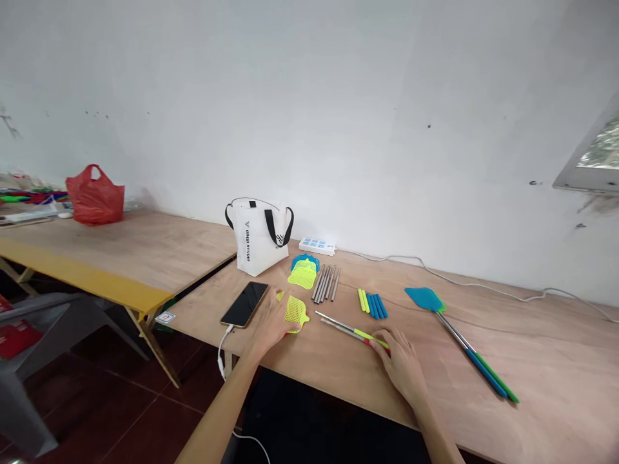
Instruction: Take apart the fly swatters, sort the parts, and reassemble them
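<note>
My left hand (269,323) is at the left edge of a yellow perforated fly swatter head (295,310), its thumb and fingers around that edge. A bit of red shows beneath the head. My right hand (402,362) grips the handle end of a metal rod with a yellow grip (372,338); a second rod with a red grip (366,341) lies alongside, partly hidden. Beyond are several bare metal rods (327,284), a yellow swatter head (303,274) over blue ones (309,259), two yellow grips (363,300) and several blue grips (376,306).
Two swatters with blue (425,298) and green parts lie at right. A phone (245,303) with a cable lies at left, before a white bag (258,241). A power strip (316,245) sits by the wall. A red plastic bag (95,198) stands on the other table.
</note>
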Action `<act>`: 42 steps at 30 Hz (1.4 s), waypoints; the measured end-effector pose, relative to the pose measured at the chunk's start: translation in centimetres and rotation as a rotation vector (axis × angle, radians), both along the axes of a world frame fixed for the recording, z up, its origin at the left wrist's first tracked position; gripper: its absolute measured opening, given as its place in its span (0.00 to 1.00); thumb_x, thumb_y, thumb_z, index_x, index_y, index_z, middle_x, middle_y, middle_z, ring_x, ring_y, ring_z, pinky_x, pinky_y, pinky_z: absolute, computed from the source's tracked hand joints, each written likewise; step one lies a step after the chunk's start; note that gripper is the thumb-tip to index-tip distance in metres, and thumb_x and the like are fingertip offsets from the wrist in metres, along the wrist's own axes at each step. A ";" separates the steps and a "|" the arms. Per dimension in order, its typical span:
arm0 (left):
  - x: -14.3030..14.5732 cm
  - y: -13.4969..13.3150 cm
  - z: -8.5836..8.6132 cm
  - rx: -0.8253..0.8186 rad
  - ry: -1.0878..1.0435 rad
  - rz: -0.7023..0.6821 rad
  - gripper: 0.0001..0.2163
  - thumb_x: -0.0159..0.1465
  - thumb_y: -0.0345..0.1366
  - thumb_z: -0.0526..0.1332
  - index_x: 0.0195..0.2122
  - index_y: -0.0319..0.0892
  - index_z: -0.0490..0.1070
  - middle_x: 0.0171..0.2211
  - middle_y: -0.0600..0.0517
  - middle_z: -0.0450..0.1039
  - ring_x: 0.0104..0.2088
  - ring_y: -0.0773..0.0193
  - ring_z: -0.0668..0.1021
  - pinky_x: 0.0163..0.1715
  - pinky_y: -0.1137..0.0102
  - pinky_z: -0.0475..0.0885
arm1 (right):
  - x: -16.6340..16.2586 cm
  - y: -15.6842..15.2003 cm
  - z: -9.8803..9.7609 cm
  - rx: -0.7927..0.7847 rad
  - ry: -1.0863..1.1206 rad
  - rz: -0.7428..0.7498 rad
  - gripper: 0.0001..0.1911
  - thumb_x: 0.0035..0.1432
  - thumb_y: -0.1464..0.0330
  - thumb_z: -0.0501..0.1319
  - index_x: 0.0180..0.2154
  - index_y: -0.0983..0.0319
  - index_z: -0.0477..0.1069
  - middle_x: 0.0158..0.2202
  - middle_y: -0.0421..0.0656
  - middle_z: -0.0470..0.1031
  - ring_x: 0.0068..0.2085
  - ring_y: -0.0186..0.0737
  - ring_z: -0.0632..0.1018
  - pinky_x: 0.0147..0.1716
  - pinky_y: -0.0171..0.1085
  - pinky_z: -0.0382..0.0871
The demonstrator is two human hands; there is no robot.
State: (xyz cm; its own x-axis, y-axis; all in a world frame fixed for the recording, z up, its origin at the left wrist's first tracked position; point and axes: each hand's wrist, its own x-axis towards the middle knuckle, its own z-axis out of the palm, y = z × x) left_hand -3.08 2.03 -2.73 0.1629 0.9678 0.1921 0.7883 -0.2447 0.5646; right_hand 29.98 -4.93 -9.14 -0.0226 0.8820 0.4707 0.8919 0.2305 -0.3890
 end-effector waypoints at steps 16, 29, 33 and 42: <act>1.7 0.6 0.8 -0.034 -1.005 -0.044 0.28 0.47 0.44 0.78 0.46 0.38 0.73 0.44 0.43 0.80 0.45 0.49 0.81 0.44 0.59 0.79 | 0.3 0.4 -0.1 -0.007 0.118 0.063 0.14 0.69 0.57 0.52 0.40 0.54 0.73 0.42 0.44 0.77 0.45 0.49 0.77 0.46 0.48 0.70; 3.8 -1.0 1.9 -0.153 -1.286 -0.041 0.26 0.53 0.44 0.75 0.50 0.38 0.75 0.44 0.43 0.80 0.41 0.54 0.83 0.31 0.70 0.79 | 0.5 -0.1 1.0 0.167 0.138 -0.107 0.21 0.72 0.58 0.44 0.53 0.55 0.71 0.43 0.48 0.77 0.45 0.52 0.74 0.45 0.50 0.66; 4.1 -1.4 2.5 -0.160 -1.309 -0.034 0.27 0.54 0.44 0.75 0.52 0.40 0.73 0.44 0.44 0.80 0.35 0.57 0.82 0.20 0.76 0.72 | 0.1 -0.3 1.7 0.162 0.238 -0.051 0.21 0.72 0.57 0.44 0.51 0.55 0.72 0.44 0.47 0.77 0.46 0.50 0.74 0.48 0.50 0.66; 3.6 -1.7 3.2 -0.222 -1.318 -0.120 0.25 0.55 0.44 0.74 0.51 0.39 0.73 0.40 0.45 0.80 0.34 0.58 0.82 0.19 0.76 0.71 | -2.0 -0.9 2.1 0.176 0.376 0.030 0.19 0.71 0.57 0.45 0.49 0.55 0.71 0.42 0.46 0.75 0.45 0.48 0.74 0.47 0.47 0.69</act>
